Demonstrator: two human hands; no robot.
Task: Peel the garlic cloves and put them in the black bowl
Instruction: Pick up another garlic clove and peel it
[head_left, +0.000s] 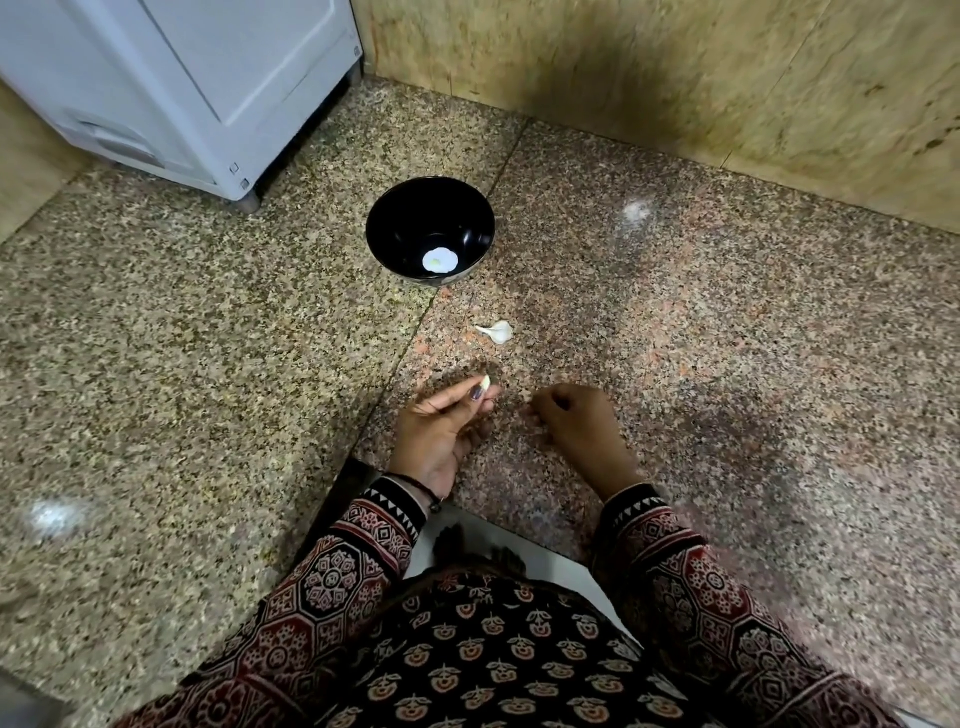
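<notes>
A: While the left hand (441, 421) pinches a garlic clove (485, 383) at its fingertips, the black bowl (405, 213) sits ahead of it, further back on the counter (727, 338). Well apart.
B: Clove peeled?
A: Looks pale and bare, but it's small and half covered by the thumb. Can't confirm. What shows of its long axis points roughly away from the person, towards the bowl.
B: Right hand?
A: Right hand (576, 421) is knuckles-up with fingers curled under, near the left. Can't tell whether it holds a scrap of skin or nothing.
B: Which is nearer the bowl?
A: Left. It has the clove and the shorter line. My read: reach forward, slightly left, let go over the rim.
B: Bowl contents?
A: One pale patch (439, 261) at the bottom, near side. Probably peeled garlic, but could be a mark or glare. Rest of the inside is black.
B: Anything loose?
A: A white garlic piece (497, 331) on the counter between hands and bowl, a bit right of that line. Whole clove or shed skin, unclear.
</notes>
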